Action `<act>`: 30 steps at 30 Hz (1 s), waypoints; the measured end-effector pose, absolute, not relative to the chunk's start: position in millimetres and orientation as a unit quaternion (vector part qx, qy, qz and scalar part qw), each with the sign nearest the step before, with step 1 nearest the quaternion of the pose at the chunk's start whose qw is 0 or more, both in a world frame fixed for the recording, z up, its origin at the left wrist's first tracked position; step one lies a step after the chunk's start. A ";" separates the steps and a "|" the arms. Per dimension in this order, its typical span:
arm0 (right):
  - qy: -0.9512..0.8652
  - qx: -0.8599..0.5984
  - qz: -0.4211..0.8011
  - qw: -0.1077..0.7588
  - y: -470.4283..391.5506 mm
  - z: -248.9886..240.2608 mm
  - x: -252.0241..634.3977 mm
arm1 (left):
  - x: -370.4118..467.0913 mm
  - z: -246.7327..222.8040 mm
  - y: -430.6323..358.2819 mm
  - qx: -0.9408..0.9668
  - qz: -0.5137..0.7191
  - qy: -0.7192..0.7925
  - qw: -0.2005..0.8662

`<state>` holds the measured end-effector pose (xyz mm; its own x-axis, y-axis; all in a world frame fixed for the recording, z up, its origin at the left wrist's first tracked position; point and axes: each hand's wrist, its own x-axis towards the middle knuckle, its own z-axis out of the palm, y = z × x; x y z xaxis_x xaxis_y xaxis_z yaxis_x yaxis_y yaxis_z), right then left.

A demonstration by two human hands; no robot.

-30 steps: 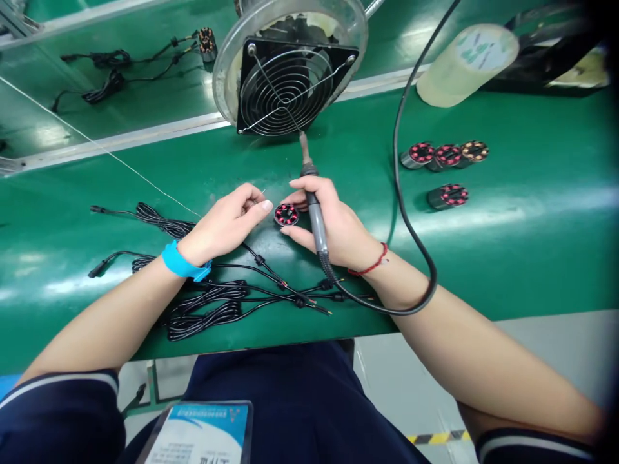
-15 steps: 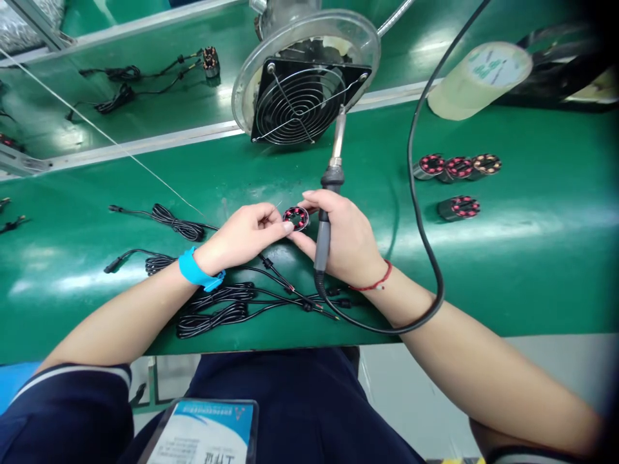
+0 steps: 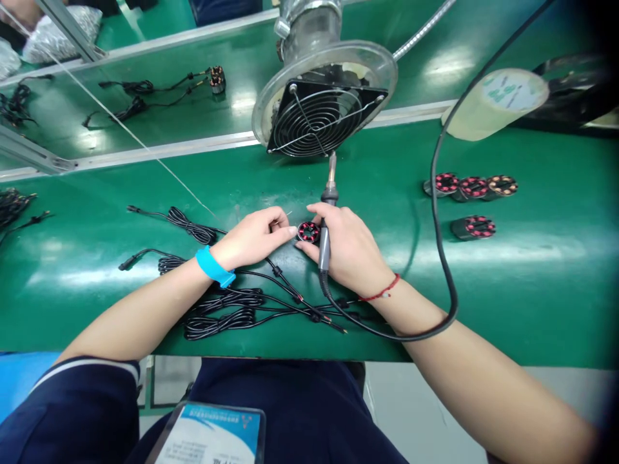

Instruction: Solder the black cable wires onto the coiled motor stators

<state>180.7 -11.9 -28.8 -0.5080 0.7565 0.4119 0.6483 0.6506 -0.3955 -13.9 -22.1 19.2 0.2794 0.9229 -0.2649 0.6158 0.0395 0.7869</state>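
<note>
My right hand [image 3: 351,248] holds a round motor core [image 3: 308,232] with red coils between thumb and fingers. A soldering iron [image 3: 325,248] lies across the same hand, its metal tip pointing up toward the fan. Just left of the core is my left hand [image 3: 258,237], its thumb at the core's edge and its fingers curled. A thin wire end sticks up past those fingers; whether they pinch it is hard to tell. Coiled black cables [image 3: 220,322] lie below my left hand, and another cable [image 3: 191,227] passes behind it.
A fan [image 3: 316,122] on a duct hangs beyond my hands. Several more cores [image 3: 476,227] stand at right, near a tape roll [image 3: 498,103]. The iron's black cord [image 3: 442,245] loops over my right forearm. A thin line [image 3: 145,145] slants down from upper left.
The view has shifted, so the scene sits lower and further right. My left thumb has moved off the core's face to its edge, and the iron stands more upright.
</note>
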 end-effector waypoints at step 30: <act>-0.909 -0.275 0.076 0.303 -15.5 -23.6 189.5 | -0.3 30.2 -27.2 0.678 0.121 0.584 0.431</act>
<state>189.5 -15.5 -23.6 -0.6650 0.5466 0.5088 0.4545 0.8369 -0.3050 -0.3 -27.2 30.2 0.2895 0.8951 -0.3390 0.6867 0.0525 0.7250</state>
